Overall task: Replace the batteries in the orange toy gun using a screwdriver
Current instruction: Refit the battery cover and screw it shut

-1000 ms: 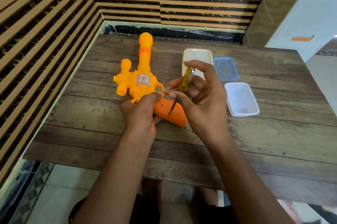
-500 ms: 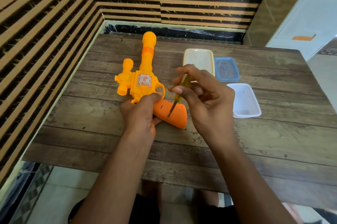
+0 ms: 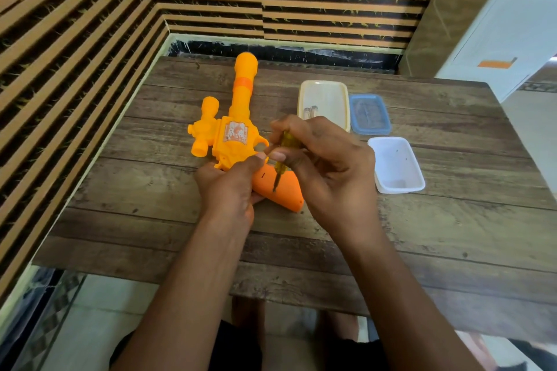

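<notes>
The orange toy gun lies flat on the wooden table, barrel pointing away from me, darker orange grip toward me. My left hand clamps the gun where body meets grip. My right hand pinches a yellow-handled screwdriver, held nearly upright. Its metal tip touches the side of the grip. Much of the handle is hidden by my fingers.
A cream tray with small metallic items stands behind my right hand. A blue-lidded box is beside it, and a white tub sits to the right. Striped walls close the left and far sides.
My right hand has turned over the screwdriver and now covers more of its handle. The tip stays on the grip. The gun and my left hand have hardly moved.
</notes>
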